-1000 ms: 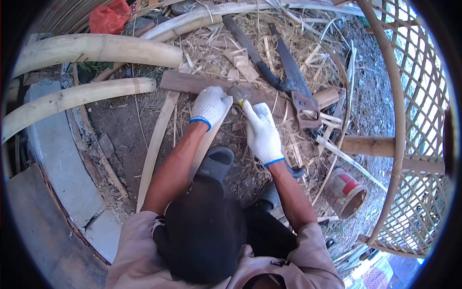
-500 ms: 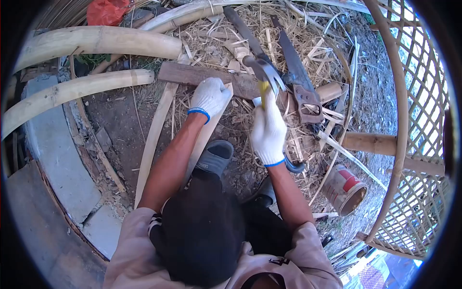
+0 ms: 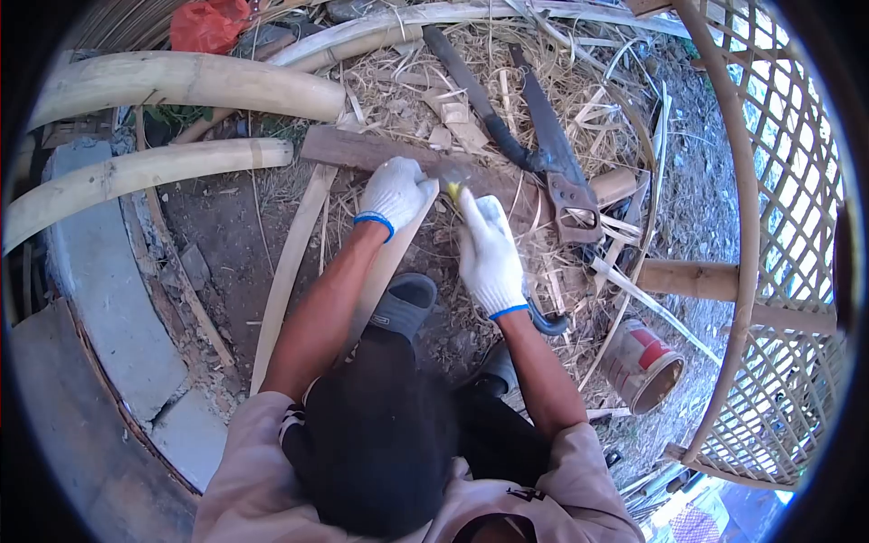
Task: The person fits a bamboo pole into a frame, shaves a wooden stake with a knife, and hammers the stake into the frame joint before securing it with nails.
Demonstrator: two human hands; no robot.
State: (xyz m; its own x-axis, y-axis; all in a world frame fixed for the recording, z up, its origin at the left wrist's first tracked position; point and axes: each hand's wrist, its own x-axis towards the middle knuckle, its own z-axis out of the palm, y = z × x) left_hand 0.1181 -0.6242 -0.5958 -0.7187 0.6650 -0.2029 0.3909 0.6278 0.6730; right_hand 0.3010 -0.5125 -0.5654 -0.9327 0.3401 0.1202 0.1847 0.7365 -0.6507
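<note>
Head view: right hand [image 3: 491,258] grips a blurred hammer [image 3: 454,191], it seems.

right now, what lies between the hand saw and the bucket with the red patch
In the head view, a pale, narrow strip slants across the littered ground between the saw and the bucket.
</note>
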